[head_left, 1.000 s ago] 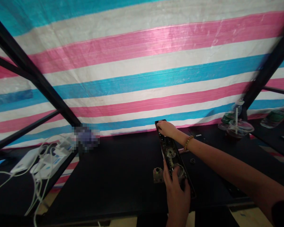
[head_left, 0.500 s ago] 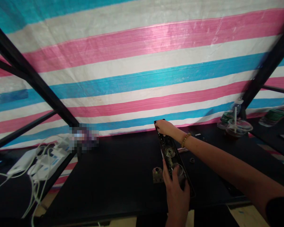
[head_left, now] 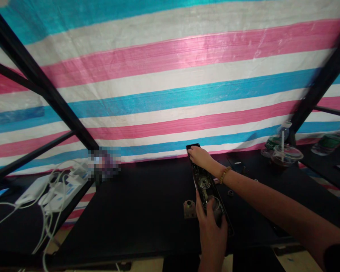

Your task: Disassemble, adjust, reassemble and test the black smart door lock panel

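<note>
A long, narrow black panel [head_left: 204, 183] with round metal fittings on its inner face lies lengthwise ahead of me on the dark table. My left hand [head_left: 212, 226] is wrapped around its near part, with the thumb and fingers on either side of a dark round piece [head_left: 217, 207]. At the far end, my right hand [head_left: 200, 156], with a beaded bracelet at the wrist, has its fingers curled closed against the panel. Whatever those fingertips pinch is hidden. Left of the panel stands a small squarish metal part [head_left: 189, 209] with a round hole.
Right of the panel lies a small ring-shaped part [head_left: 230, 193]. A plastic cup with a straw [head_left: 286, 155] and a bottle [head_left: 269, 145] stand at the back right. White cables and a power strip [head_left: 65, 192] fill the left side. Striped sheeting [head_left: 187, 87] hangs behind the table.
My right hand has slid slightly toward me, baring more of the panel's far edge. The left hand keeps its grip. The whole view has shifted a little.
</note>
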